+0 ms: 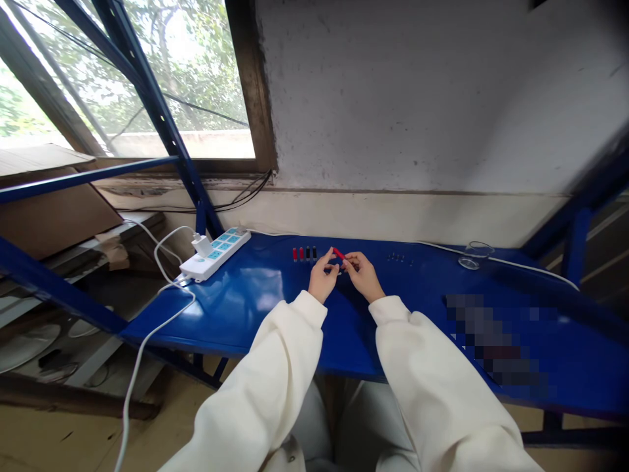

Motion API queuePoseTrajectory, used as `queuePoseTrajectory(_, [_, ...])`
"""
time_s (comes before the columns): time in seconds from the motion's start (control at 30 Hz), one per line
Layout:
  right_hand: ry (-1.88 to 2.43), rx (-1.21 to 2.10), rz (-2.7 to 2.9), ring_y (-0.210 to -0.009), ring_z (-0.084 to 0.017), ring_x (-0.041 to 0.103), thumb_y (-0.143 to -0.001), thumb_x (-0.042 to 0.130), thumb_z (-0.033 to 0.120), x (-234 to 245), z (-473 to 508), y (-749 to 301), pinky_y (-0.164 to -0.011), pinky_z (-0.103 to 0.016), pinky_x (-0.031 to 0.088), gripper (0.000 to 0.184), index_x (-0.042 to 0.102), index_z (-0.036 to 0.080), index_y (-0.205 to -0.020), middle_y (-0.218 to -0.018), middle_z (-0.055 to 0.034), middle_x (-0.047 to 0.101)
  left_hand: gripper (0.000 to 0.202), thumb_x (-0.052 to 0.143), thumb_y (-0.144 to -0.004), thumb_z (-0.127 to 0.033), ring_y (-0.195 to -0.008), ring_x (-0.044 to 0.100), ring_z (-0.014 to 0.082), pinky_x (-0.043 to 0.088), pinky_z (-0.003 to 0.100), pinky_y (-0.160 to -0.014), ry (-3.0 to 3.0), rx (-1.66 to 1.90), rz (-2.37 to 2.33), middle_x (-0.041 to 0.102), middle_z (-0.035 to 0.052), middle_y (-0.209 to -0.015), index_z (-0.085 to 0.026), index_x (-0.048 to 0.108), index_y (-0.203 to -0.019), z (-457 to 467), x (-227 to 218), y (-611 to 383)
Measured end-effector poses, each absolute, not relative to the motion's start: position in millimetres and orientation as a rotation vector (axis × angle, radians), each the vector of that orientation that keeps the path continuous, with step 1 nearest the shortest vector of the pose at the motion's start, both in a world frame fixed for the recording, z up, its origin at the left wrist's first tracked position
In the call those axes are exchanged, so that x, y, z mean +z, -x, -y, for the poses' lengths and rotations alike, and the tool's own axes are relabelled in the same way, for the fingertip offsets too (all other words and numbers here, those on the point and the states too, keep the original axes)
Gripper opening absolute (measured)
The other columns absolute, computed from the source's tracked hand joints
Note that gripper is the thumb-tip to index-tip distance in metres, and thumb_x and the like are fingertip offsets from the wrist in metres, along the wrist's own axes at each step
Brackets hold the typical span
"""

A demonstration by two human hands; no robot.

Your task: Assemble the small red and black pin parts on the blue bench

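Observation:
Both of my hands meet over the far middle of a blue table (255,301). My left hand (322,278) and my right hand (362,274) pinch a small red piece (339,254) between their fingertips; it is held just above the table top. A short row of small red and black pieces (304,254) stands upright just left of my left hand. A few tiny dark parts (398,257) lie to the right of my right hand. Cream sleeves cover both arms.
A white power strip (216,252) with a plugged-in adapter and white cable (147,341) lies at the table's left end. A small clear dish (469,262) and a thin wire sit far right. Blue frame bars, a window and cardboard stand at the left.

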State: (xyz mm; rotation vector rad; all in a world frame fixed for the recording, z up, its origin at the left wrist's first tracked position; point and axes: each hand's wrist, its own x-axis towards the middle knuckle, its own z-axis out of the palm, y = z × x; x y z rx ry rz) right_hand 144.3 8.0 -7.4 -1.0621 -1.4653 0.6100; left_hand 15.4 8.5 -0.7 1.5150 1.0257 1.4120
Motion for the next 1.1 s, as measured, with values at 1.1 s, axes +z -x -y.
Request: queuePoseTrajectory(1.1, [1.152,0.423,1.582,-0.065,-0.013,0.056,-0.081,0.042,0.033,-6,2,-147,-0.061,-0.028,0.045,0.029,0.045,0.018,-0.106,-0.090,-0.0071,0.062,0.010,0.060,-0.068,-0.020,-0.082,0.052,0.0181,0.036,0.030,-0.076,-2.721,0.665,-1.165,0.062,0.0048,-0.081,-0.016,0.065,-0.076,-64,108,4])
